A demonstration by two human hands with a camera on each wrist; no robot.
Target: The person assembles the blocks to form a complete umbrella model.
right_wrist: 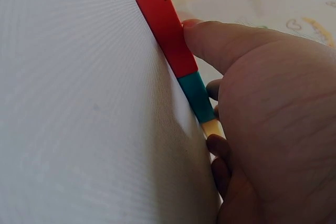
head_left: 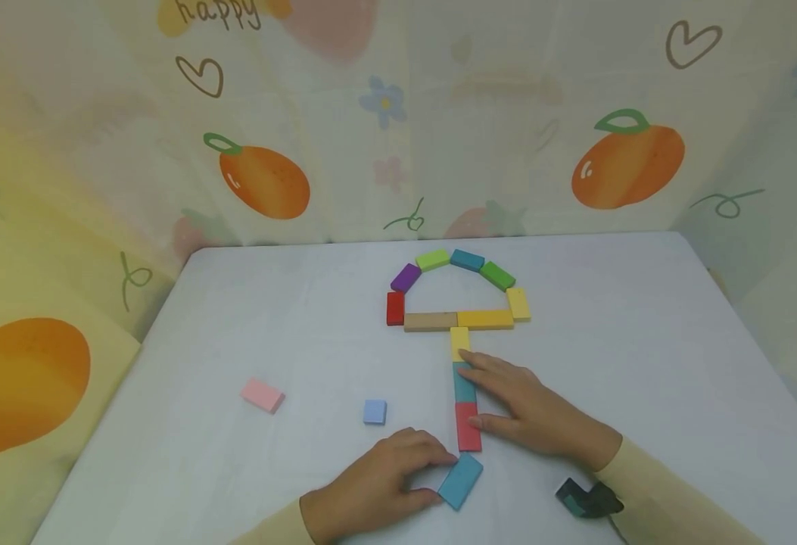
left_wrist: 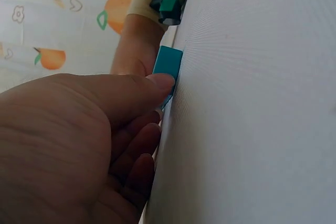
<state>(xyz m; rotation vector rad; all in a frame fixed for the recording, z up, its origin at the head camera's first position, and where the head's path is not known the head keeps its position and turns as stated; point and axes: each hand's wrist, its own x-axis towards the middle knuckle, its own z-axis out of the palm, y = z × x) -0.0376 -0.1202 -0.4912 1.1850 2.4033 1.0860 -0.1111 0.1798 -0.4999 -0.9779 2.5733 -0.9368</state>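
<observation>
My left hand (head_left: 381, 481) pinches a blue block (head_left: 461, 481) between thumb and fingers at the lower end of a column of blocks. The blue block lies tilted, one corner right at the red block (head_left: 468, 435). In the left wrist view my thumb is on the blue block's side (left_wrist: 169, 60). My right hand (head_left: 530, 409) rests along the column with fairly straight fingers: thumb at the red block, fingertips on the teal block (head_left: 465, 387) and yellow block (head_left: 459, 338). The right wrist view shows the thumb against the red block's side (right_wrist: 170, 35).
Above the column, a tan block (head_left: 430, 322) and an orange-yellow block (head_left: 485, 320) form a bar beneath an arch of several coloured blocks, including a purple one (head_left: 406, 278). A pink block (head_left: 263, 395) and small light-blue block (head_left: 375, 412) lie left on the white table (head_left: 166, 469).
</observation>
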